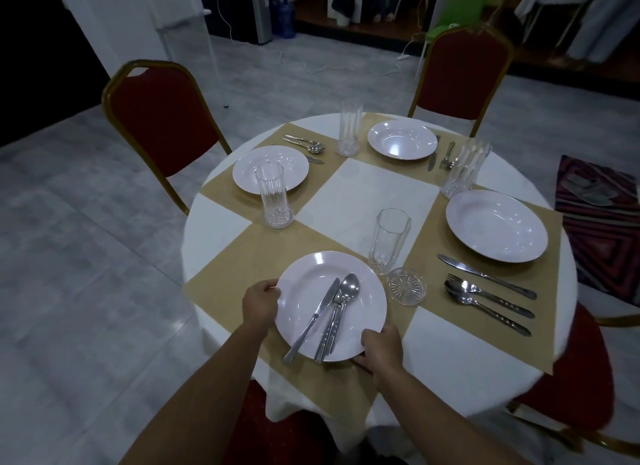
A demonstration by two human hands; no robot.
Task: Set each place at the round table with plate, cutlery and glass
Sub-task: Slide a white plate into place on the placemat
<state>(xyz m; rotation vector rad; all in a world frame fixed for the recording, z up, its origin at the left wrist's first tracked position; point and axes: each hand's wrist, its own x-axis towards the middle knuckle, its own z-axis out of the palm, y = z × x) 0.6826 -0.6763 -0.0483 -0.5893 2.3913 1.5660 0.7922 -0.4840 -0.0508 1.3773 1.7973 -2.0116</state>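
Note:
A white plate lies on the near tan placemat of the round table. On the plate rest a knife, a spoon and a fork under the spoon. My left hand grips the plate's left rim. My right hand grips its lower right rim. An upright glass and a small glass coaster stand just right of the plate.
Three other places hold white plates, cutlery and tall glasses. Red chairs ring the table. A patterned rug lies at right.

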